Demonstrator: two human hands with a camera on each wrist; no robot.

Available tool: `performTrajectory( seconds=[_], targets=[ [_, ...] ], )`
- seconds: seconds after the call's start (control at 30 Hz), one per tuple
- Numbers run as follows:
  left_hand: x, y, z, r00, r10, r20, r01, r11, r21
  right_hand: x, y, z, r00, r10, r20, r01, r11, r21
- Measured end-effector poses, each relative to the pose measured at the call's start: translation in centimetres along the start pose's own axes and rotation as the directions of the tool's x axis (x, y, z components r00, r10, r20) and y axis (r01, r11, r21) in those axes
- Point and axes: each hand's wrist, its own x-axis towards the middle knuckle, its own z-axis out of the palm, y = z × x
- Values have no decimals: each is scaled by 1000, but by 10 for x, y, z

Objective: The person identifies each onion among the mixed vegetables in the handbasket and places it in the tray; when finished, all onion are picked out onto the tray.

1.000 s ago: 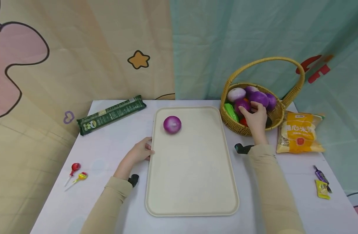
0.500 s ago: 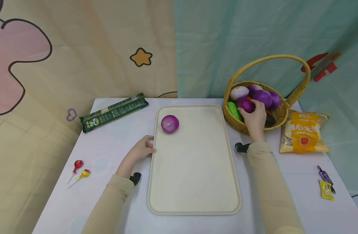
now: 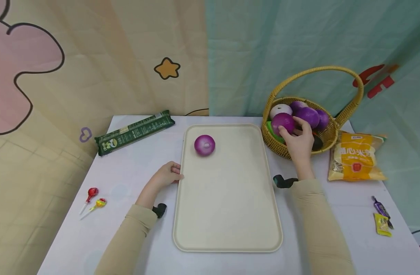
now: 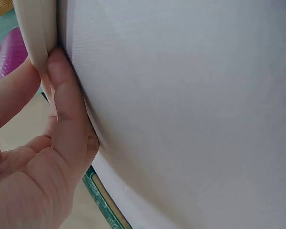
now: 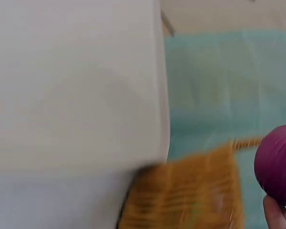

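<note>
My right hand (image 3: 300, 142) grips a purple onion (image 3: 283, 123) between thumb and fingers, over the front left part of the wicker basket (image 3: 277, 148). In the right wrist view the onion (image 5: 278, 164) shows at the right edge, with fingertips below it. My left hand (image 3: 164, 175) pinches the left rim of the cream tray (image 3: 227, 198); the left wrist view shows the thumb and a finger on either side of that rim (image 4: 37, 33). Another purple onion (image 3: 204, 145) sits on the tray near its far left corner.
Inside the basket lie a white-purple onion (image 3: 280, 110), more purple vegetables (image 3: 307, 117), a green one (image 3: 272, 131) and a dark one (image 3: 317, 143). A yellow snack bag (image 3: 356, 156) stands to its right. A green packet (image 3: 135, 133), lollipops (image 3: 92, 194) and wrapped candies (image 3: 382, 224) lie toward the sides.
My right hand has lifted the onion up from among the basket's contents, slightly leftward. My left hand stays at the tray's rim. The onion on the tray has shifted a little.
</note>
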Motion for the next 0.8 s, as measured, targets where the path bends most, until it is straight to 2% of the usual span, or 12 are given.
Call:
performTrajectory(
  seconds=[0.1,0.2,0.33,0.43,0.5,0.67,0.8],
  targets=[
    [-1,1,0,1000,-7,-4,7,1000,3,-14,-8,15,994,1,112,-14,993,117],
    [-1,1,0,1000,-11,-7,11,1000,8,-25,-11,38,966,26,258,-76,979,189],
    [0,1,0,1000,-5,-4,5,1000,5,-34,-5,72,915,93,392,-158,978,138],
    [1,1,1,1000,-6,-1,6,1000,-3,-37,1,93,890,153,430,-202,977,71],
    [1,0,0,1000,-4,0,4,1000,-2,-38,5,104,881,179,437,-219,975,41],
    [2,0,1,1000,-14,-5,14,1000,6,-39,10,119,882,192,430,-227,973,32],
    [3,0,1,1000,-19,-6,19,1000,5,-37,12,124,870,206,448,-253,966,46]
  ],
)
